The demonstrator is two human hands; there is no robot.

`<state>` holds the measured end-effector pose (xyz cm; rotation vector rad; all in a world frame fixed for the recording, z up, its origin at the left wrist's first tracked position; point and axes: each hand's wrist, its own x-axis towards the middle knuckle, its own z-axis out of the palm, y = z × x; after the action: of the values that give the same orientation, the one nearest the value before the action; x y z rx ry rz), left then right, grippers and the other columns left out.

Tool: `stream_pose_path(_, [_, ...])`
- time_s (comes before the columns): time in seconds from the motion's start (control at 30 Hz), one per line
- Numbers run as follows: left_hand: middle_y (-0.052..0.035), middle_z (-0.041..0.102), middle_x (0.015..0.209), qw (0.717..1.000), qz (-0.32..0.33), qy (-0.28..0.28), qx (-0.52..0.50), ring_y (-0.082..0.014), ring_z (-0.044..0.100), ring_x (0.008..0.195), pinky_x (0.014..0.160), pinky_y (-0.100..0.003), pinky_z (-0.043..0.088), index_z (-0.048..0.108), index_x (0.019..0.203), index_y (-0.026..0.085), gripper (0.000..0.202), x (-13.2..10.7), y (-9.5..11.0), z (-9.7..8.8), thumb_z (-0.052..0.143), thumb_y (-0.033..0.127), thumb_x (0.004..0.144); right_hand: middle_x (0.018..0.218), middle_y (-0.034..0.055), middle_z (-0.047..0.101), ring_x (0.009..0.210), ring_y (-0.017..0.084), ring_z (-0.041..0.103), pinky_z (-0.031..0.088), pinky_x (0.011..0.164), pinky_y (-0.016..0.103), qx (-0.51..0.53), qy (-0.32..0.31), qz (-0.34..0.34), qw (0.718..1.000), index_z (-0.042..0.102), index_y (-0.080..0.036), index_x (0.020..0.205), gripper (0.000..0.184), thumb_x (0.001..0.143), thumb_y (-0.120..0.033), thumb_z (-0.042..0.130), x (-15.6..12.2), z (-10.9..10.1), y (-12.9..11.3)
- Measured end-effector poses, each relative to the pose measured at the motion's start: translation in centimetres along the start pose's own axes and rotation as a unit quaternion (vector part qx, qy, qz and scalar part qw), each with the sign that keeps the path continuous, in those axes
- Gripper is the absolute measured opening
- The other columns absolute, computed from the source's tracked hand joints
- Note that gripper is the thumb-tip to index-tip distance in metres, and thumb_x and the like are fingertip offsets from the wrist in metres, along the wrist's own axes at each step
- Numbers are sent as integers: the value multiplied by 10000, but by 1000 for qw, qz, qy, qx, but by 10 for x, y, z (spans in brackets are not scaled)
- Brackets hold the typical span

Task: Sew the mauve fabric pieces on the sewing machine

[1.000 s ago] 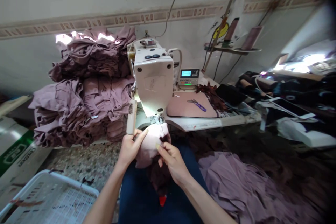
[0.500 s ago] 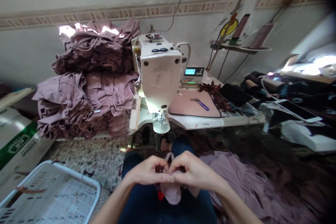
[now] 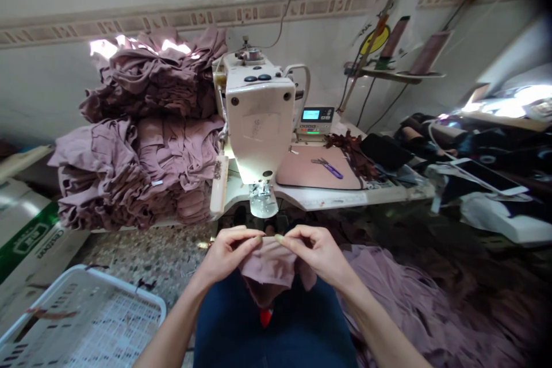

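A small mauve piece of fabric (image 3: 271,267) hangs between my two hands above my lap. My left hand (image 3: 230,253) pinches its top edge between thumb and forefinger. A short way to the right, my right hand (image 3: 314,250) pinches the same edge, with its fingertips close to the left ones. The cloth drapes down, and a small red bit (image 3: 265,317) shows below it against my dark trousers. Just beyond my hands is the sewing machine (image 3: 261,132), its lit needle area and presser foot over the front edge of the white table.
Mauve garments (image 3: 99,172) are stacked left of the machine. Purple-handled snips (image 3: 328,168) lie on a pink mat (image 3: 297,167). A white basket (image 3: 159,302) stands on the floor at left. More mauve fabric (image 3: 401,293) is heaped at right. Thread cones (image 3: 431,53) stand behind.
Both hands have risen and moved forward toward the machine. The fabric, bunched up between the fingers before, now hangs spread out from its pinched top edge.
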<state>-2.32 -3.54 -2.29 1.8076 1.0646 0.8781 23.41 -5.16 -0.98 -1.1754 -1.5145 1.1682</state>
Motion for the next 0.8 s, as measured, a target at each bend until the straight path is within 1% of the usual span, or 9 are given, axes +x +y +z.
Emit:
stream_pose_path(0.1, [-51, 695, 797, 994, 67, 6, 81, -172, 640, 760, 710, -267, 452, 863, 1101, 193, 296, 5, 4, -5, 614, 354, 1097, 682, 23, 704, 629, 173, 613, 468, 625, 280, -49, 48, -62, 996, 808, -191, 749, 318, 957, -427, 761, -2, 0, -12])
stream_pose_path(0.17, [-59, 717, 843, 993, 83, 15, 82, -175, 654, 789, 743, -265, 466, 836, 1056, 181, 299, 9, 9, -6, 583, 332, 1107, 686, 22, 699, 636, 170, 609, 464, 634, 280, -73, 74, -91, 990, 817, -193, 760, 298, 970, -394, 752, 0, 0, -17])
stream_pose_path(0.23, [-69, 743, 899, 995, 80, 29, 59, -185, 669, 832, 785, -267, 484, 804, 995, 173, 313, 13, 14, -5, 560, 331, 1110, 694, 24, 709, 645, 173, 615, 472, 646, 281, -73, 97, -102, 987, 818, -193, 762, 283, 963, -382, 754, 4, 0, -18])
stream_pose_path(0.3, [-67, 747, 895, 996, 60, 49, 32, -194, 668, 837, 797, -271, 492, 777, 930, 170, 333, 17, 21, -4, 556, 350, 1101, 702, 27, 728, 654, 182, 629, 489, 659, 284, -58, 117, -94, 987, 814, -192, 762, 269, 937, -389, 764, 11, 0, -18])
stream_pose_path(0.4, [-59, 748, 844, 996, 8, 85, 0, -208, 658, 806, 768, -275, 495, 767, 861, 168, 344, 22, 27, -3, 617, 411, 1052, 705, 38, 749, 653, 200, 643, 501, 650, 296, -28, 124, -59, 990, 807, -183, 751, 300, 904, -440, 775, 25, -1, -16])
stream_pose_path(0.57, [-46, 720, 770, 986, -51, 153, -37, -194, 622, 727, 676, -268, 467, 748, 771, 166, 368, 28, 26, -2, 750, 495, 936, 711, 54, 762, 671, 212, 640, 499, 657, 316, 9, 129, -23, 991, 808, -169, 734, 357, 856, -505, 804, 38, -2, -8])
stream_pose_path(0.67, [-5, 624, 680, 980, -79, 173, -58, -148, 542, 637, 599, -240, 406, 699, 776, 166, 390, 32, 23, -2, 804, 524, 888, 698, 45, 757, 667, 202, 626, 487, 666, 316, 39, 141, -13, 989, 814, -168, 726, 349, 828, -501, 834, 41, -2, 0])
stream_pose_path(0.73, [41, 525, 623, 976, -100, 175, -83, -115, 461, 567, 545, -222, 339, 650, 803, 176, 415, 37, 20, -2, 833, 544, 860, 711, 41, 763, 679, 201, 629, 486, 684, 317, 59, 150, -8, 987, 825, -168, 739, 342, 822, -498, 852, 42, -2, 5])
stream_pose_path(0.8, [65, 473, 613, 974, -102, 174, -104, -100, 416, 538, 520, -216, 297, 615, 838, 187, 430, 42, 19, -2, 841, 553, 853, 715, 38, 761, 688, 200, 630, 481, 691, 315, 67, 159, -5, 985, 832, -167, 751, 344, 827, -501, 859, 45, -2, 9])
